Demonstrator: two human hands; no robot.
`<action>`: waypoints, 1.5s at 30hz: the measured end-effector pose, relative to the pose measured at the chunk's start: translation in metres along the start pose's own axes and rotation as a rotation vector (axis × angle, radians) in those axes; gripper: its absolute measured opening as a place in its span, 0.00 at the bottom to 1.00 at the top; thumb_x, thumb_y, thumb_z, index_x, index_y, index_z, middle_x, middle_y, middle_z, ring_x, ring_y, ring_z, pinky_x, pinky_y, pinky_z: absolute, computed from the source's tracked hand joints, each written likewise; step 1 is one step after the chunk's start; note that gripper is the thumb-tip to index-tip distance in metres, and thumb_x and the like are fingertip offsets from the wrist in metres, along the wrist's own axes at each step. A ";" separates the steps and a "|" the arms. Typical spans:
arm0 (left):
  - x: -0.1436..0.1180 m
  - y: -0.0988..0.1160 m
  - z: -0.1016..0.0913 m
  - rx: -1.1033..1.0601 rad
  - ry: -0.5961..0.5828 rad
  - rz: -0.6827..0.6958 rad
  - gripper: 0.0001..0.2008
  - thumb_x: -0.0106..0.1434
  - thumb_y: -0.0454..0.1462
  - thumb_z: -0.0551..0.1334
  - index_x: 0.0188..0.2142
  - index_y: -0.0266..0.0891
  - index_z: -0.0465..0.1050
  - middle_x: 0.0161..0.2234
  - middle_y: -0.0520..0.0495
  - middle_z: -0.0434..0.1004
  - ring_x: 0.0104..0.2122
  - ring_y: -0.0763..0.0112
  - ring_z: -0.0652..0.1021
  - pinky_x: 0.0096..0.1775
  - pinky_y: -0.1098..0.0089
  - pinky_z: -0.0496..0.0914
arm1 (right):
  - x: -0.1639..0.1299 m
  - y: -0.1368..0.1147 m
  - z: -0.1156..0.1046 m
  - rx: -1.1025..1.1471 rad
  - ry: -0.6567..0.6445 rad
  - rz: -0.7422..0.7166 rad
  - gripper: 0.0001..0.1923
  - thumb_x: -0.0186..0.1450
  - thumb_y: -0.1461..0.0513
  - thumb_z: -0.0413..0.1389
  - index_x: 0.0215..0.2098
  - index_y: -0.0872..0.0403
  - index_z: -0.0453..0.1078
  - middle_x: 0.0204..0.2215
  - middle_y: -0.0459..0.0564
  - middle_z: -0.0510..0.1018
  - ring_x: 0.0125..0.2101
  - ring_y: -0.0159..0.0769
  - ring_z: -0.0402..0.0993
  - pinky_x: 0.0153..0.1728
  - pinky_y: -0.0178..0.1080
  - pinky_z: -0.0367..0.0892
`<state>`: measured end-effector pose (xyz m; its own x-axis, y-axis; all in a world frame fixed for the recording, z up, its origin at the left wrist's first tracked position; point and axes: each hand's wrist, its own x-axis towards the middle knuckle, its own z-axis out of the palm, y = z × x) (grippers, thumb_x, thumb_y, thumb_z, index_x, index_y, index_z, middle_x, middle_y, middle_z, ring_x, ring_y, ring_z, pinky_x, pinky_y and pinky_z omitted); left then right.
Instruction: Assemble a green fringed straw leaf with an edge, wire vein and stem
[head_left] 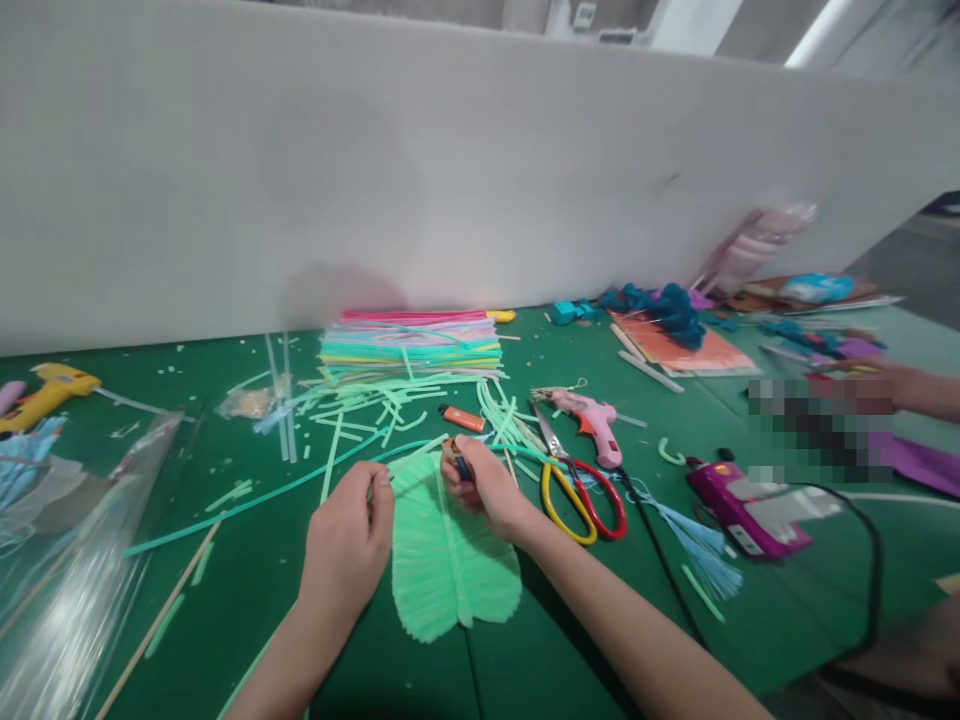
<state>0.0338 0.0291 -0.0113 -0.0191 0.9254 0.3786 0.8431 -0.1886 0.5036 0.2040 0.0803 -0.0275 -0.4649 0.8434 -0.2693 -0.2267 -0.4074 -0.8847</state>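
A light green leaf shape point(427, 560), fuzzy and with a raised midrib, lies on the green table between my hands. My right hand point(484, 490) is closed around a small dark lighter point(457, 460) with a metal top, held over the leaf's upper part. At the leaf's upper left edge, my left hand point(349, 530) is closed in a pinch; what sits between its fingertips is too small to make out. A long teal pipe cleaner point(262, 505) runs behind both hands. Just beyond them lies an orange lighter point(461, 418).
Scissors point(581, 495) and a pink glue gun point(592, 420) lie to the right, near a magenta device point(742, 505). Pipe cleaners point(412, 345) are stacked by the white partition point(225, 180). A yellow glue gun point(52, 390) is left. Another person's hand point(862, 385) is far right.
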 end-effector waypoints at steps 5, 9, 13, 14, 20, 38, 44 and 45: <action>0.000 0.000 -0.001 0.010 0.030 -0.014 0.09 0.68 0.37 0.51 0.32 0.41 0.65 0.23 0.55 0.68 0.20 0.73 0.68 0.27 0.73 0.60 | 0.002 0.003 0.000 -0.017 0.015 0.003 0.23 0.63 0.45 0.44 0.22 0.53 0.55 0.14 0.35 0.47 0.14 0.22 0.36 0.15 0.29 0.35; 0.001 -0.002 -0.002 0.013 0.043 -0.032 0.08 0.68 0.38 0.51 0.34 0.41 0.66 0.26 0.53 0.70 0.24 0.72 0.71 0.29 0.72 0.62 | 0.002 0.001 0.001 -0.012 -0.004 0.030 0.24 0.63 0.43 0.41 0.22 0.52 0.54 0.14 0.35 0.47 0.14 0.23 0.36 0.14 0.29 0.35; 0.002 -0.001 -0.002 -0.001 0.032 -0.045 0.08 0.68 0.38 0.52 0.34 0.41 0.66 0.25 0.54 0.70 0.23 0.73 0.70 0.28 0.73 0.62 | 0.000 -0.001 0.001 -0.021 -0.067 0.014 0.21 0.64 0.47 0.41 0.21 0.52 0.52 0.14 0.36 0.47 0.14 0.24 0.36 0.14 0.30 0.35; 0.001 -0.001 -0.002 -0.003 0.034 -0.046 0.08 0.68 0.38 0.52 0.34 0.41 0.66 0.25 0.54 0.70 0.22 0.73 0.70 0.27 0.73 0.61 | -0.001 -0.001 0.001 -0.023 -0.070 0.008 0.20 0.63 0.49 0.42 0.20 0.52 0.51 0.14 0.36 0.47 0.14 0.24 0.36 0.14 0.30 0.35; -0.001 0.002 -0.004 -0.025 0.079 0.018 0.08 0.68 0.38 0.52 0.34 0.40 0.67 0.26 0.53 0.72 0.22 0.74 0.71 0.27 0.74 0.62 | -0.003 0.001 0.003 -0.062 -0.037 -0.050 0.17 0.61 0.52 0.44 0.20 0.52 0.51 0.14 0.36 0.47 0.15 0.24 0.37 0.15 0.31 0.36; -0.002 0.002 -0.002 0.001 0.101 0.074 0.07 0.67 0.37 0.52 0.35 0.40 0.68 0.27 0.53 0.73 0.24 0.74 0.73 0.28 0.75 0.64 | -0.005 0.000 0.009 -0.077 -0.013 -0.106 0.18 0.63 0.51 0.43 0.19 0.52 0.51 0.14 0.37 0.48 0.15 0.25 0.40 0.16 0.32 0.38; -0.001 0.000 -0.002 0.018 0.112 0.032 0.09 0.67 0.39 0.52 0.35 0.40 0.68 0.28 0.51 0.75 0.24 0.73 0.74 0.28 0.74 0.65 | -0.012 0.000 0.009 -0.345 0.088 -0.123 0.20 0.67 0.46 0.43 0.29 0.52 0.59 0.20 0.40 0.57 0.19 0.28 0.52 0.20 0.32 0.49; 0.000 0.000 -0.002 0.021 0.111 0.012 0.09 0.67 0.39 0.52 0.35 0.40 0.68 0.28 0.51 0.75 0.24 0.72 0.74 0.28 0.73 0.65 | -0.013 -0.001 0.008 -0.440 0.129 -0.168 0.19 0.67 0.46 0.43 0.32 0.52 0.61 0.23 0.41 0.61 0.22 0.29 0.56 0.23 0.32 0.53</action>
<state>0.0324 0.0281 -0.0102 -0.0670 0.8809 0.4685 0.8548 -0.1916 0.4823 0.2038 0.0670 -0.0196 -0.3363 0.9329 -0.1289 0.1066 -0.0983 -0.9894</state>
